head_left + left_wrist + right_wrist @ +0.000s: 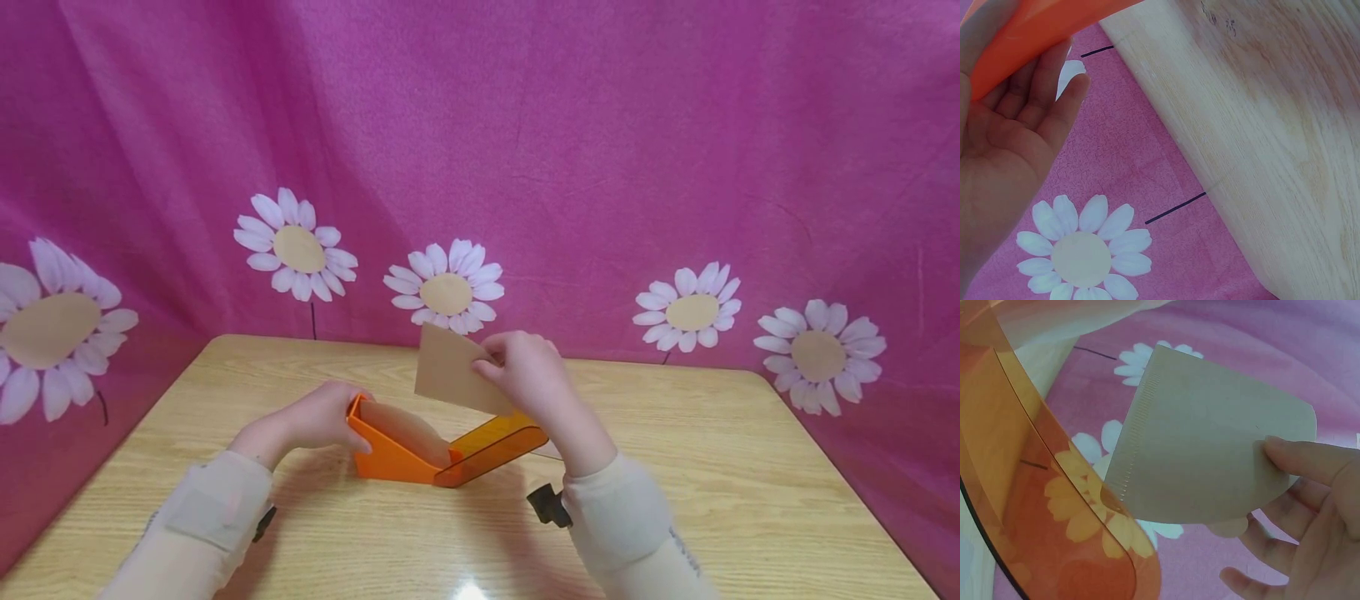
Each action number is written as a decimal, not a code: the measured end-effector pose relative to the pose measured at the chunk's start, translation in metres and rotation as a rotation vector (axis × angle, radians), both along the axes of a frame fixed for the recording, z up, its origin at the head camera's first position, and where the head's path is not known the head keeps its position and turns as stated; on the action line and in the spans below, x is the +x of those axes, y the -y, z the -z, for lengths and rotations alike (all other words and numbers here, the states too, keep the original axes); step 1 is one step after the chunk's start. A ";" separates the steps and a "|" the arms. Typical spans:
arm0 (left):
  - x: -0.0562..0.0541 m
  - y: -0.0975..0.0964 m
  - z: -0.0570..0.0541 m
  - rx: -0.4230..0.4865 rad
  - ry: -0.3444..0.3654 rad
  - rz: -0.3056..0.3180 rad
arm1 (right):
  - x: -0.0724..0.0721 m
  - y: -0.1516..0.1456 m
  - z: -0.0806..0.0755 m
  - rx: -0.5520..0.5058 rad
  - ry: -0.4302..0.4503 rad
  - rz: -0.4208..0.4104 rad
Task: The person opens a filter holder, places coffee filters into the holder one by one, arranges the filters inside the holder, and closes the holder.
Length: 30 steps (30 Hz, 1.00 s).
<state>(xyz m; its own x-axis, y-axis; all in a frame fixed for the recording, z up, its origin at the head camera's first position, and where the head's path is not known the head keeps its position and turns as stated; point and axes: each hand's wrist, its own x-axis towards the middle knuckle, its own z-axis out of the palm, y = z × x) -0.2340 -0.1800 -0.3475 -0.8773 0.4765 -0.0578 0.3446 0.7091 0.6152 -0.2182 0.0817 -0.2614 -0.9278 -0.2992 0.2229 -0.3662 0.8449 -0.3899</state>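
Observation:
My left hand (322, 415) grips the back end of an orange coffee filter holder (393, 460) standing on the table. In the left wrist view, its fingers and thumb lie on both sides of the orange wall (1041, 47). The holder's see-through amber lid (498, 448) is swung out to the right. Inside the holder stand brown paper filters (405, 427); how many cannot be told. Above the lid, my right hand (531, 375) pinches a brown cone-shaped coffee filter (453, 371) between thumb and fingers. The filter's crimped seam (1138, 431) faces away from that hand.
A pale flat thing (550, 452) lies on the wooden table (712, 467), partly hidden behind the right wrist. Behind the table hangs a magenta cloth (570, 167) with white daisies.

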 end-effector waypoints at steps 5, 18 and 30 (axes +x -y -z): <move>-0.002 0.001 0.002 -0.002 0.004 -0.011 | 0.000 0.006 0.004 0.007 0.001 -0.007; -0.002 0.002 0.004 0.024 0.025 -0.012 | -0.002 0.019 0.021 0.049 -0.012 -0.066; -0.001 0.001 0.002 0.016 0.009 -0.004 | -0.001 0.025 0.027 0.052 -0.017 -0.070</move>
